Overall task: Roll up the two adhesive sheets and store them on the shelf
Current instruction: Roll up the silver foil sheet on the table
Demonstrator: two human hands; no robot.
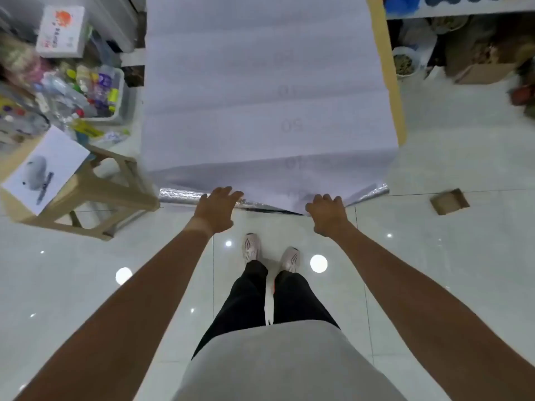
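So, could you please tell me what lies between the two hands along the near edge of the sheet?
In the head view, only the sheet's own near edge spans between the left hand and right hand.

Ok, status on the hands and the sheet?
Left hand and right hand both on near edge of large white sheet with silver underside. Rolling barely begun. Beige plastic stool close at left.
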